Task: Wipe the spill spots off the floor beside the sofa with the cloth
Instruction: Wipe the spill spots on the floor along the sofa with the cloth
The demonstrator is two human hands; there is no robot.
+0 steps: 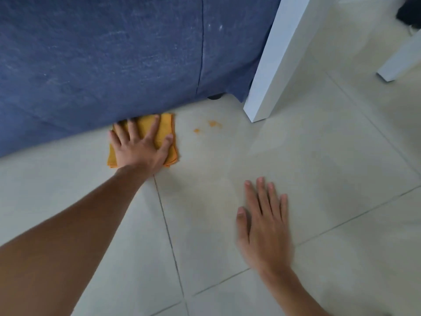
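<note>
Nearest us our right hand (262,222) lies flat, fingers spread, on the glossy pale tiled floor (319,179), while our left hand (141,144), splayed wide, presses the folded orange cloth (165,128) at eleven o'clock against the blue fabric sofa (114,53), orange spill spots (213,124) just beside it at three o'clock.

Left arm bare, stretched far and to right from near-left corner. Left hand (142,145) palm down, fingers spread flat, thumb out to right, pressing on folded cloth (165,133). Right forearm enters from near right. Right hand (264,221) palm down, fingers together and straight, flat against floor (330,190), slightly blurred.
</note>
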